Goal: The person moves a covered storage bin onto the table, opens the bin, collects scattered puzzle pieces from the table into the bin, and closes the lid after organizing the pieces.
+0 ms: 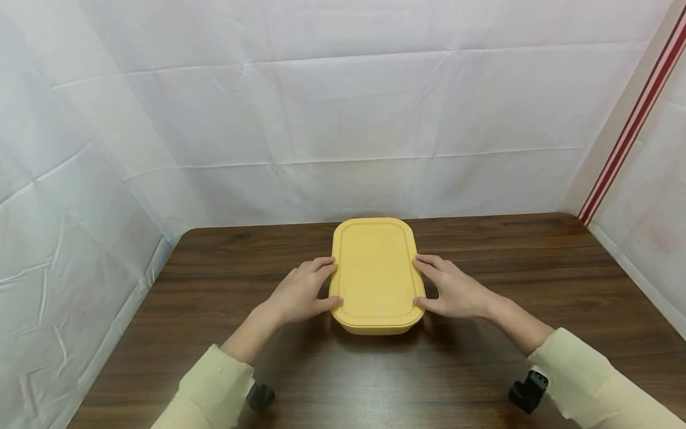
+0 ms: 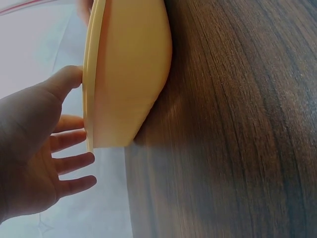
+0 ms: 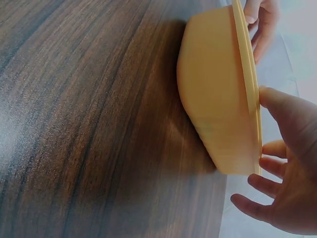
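Observation:
A yellow rectangular container with rounded corners and a flat yellow lid [image 1: 377, 268] sits upright on the dark wooden table. Its sloping side wall [image 2: 131, 64] shows beneath the lid's rim in the left wrist view. My left hand [image 1: 302, 292] touches the lid's left edge with thumb and fingertips, the fingers spread and fairly straight. On the opposite edge, my right hand [image 1: 455, 289] rests its thumb and fingertips in the same way. The right wrist view shows the right thumb [image 3: 272, 96] against the lid's rim. Whatever lies inside the container is hidden by the lid.
The wood-grain table [image 1: 241, 262] extends to both sides of the container and in front of it. White cloth [image 1: 348, 119] hangs behind the table and on both sides. A red-striped strip [image 1: 638, 119] runs down at the right.

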{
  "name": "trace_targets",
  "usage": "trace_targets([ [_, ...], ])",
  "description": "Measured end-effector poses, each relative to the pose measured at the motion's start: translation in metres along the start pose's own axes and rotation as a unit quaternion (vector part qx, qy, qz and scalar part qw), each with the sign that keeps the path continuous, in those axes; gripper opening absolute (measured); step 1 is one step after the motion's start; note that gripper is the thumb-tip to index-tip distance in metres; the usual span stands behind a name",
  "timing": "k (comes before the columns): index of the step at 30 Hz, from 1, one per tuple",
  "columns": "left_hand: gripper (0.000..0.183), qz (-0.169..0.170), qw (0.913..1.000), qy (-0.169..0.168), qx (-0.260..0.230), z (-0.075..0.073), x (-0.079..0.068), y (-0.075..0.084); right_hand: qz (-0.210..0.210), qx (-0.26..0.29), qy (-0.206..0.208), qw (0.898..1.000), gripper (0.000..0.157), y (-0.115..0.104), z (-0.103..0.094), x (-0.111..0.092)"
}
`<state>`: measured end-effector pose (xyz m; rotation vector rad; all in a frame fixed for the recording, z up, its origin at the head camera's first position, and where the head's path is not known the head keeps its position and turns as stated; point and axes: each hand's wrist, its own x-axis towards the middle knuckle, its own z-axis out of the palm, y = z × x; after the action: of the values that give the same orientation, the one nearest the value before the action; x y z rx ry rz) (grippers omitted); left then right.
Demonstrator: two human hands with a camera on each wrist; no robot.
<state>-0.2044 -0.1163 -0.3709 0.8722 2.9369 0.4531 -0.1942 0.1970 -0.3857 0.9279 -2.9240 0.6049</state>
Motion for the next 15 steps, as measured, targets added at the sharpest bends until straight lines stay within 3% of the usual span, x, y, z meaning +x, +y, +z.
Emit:
trace_targets([
  [8, 0.066, 0.003, 1.0, 0.005, -0.003, -0.0009, 0.0002, 0.0003, 0.003, 0.002, 0.0, 1.0, 0.071, 0.0014, -0.0002, 0.0003],
  [15, 0.047, 0.018, 0.9981, 0.059, -0.002, 0.0013, 0.0058, -0.0026, 0.026, 0.004, 0.035, 0.999, 0.055, 0.0041, 0.0023, 0.0052],
])
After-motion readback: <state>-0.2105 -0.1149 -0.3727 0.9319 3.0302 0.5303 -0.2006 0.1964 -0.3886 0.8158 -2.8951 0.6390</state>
